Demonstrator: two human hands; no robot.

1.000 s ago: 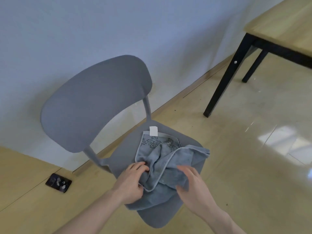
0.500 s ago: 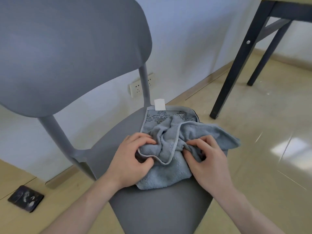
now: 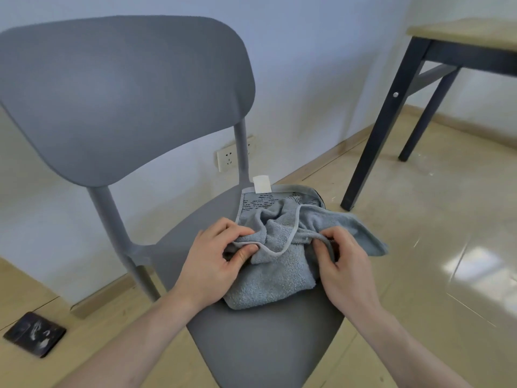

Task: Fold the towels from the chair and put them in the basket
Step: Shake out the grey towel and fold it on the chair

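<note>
A crumpled grey-blue towel (image 3: pixel 282 273) lies on the seat of a grey plastic chair (image 3: pixel 268 340). A second, patterned towel (image 3: pixel 260 203) with a white label lies under it toward the chair's back. My left hand (image 3: pixel 212 261) pinches the top towel's piped hem at its left side, thumb under and fingers over. My right hand (image 3: pixel 347 264) grips the same hem at the right, fingers curled into the cloth. No basket is in view.
The chair's wide backrest (image 3: pixel 123 91) rises at the left. A wooden table with black legs (image 3: pixel 389 107) stands at the right over glossy floor tiles. A wall socket (image 3: pixel 228 159) sits behind the chair. A dark flat object (image 3: pixel 35 334) lies on the floor at the left.
The view has come closer to the chair. Both hands went from resting on the crumpled towel to gripping its hem and have drawn slightly apart.
</note>
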